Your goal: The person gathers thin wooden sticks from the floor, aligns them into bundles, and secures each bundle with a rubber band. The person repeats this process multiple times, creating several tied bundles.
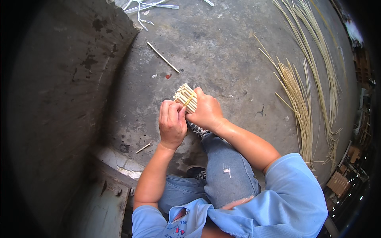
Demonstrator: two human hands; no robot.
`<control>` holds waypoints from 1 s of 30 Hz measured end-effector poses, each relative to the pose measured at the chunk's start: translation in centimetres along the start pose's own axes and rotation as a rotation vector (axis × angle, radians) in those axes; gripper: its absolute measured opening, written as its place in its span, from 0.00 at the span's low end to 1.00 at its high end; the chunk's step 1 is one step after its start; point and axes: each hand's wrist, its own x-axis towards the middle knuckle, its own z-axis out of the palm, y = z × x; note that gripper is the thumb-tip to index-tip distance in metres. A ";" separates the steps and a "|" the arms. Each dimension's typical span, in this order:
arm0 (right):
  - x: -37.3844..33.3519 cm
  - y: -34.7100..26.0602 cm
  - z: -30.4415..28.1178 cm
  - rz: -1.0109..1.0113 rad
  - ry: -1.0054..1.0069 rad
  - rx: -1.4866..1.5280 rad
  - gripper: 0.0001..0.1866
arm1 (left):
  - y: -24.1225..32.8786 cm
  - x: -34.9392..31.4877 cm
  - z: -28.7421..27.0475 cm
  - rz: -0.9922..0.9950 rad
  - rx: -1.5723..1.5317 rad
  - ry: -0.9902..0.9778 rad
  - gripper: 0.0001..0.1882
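A bundle of short pale sticks (185, 95), cane or rattan by the look, is held out in front of my knees, its cut ends facing away and to the left. A thin yellow band (190, 98) runs around it near the middle. My right hand (206, 108) is wrapped around the bundle from the right. On the near left side, my left hand (172, 121) has its thumb and fingers pinched together at the band. Whether a loose end of the band lies between those fingertips is too small to be certain.
Long pale cane strands (297, 103) lie on the concrete floor (226, 51) at the right. A single stick (163, 57) lies beyond the bundle, a shorter piece (143, 147) near my left forearm. A tall grey slab (67, 71) stands at left; clear plastic strips (152, 6) lie at the far edge.
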 end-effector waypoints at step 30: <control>-0.1 0.2 0.4 0.012 -0.034 -0.044 0.29 | 2.8 7.0 -3.1 -0.400 0.039 -0.535 0.05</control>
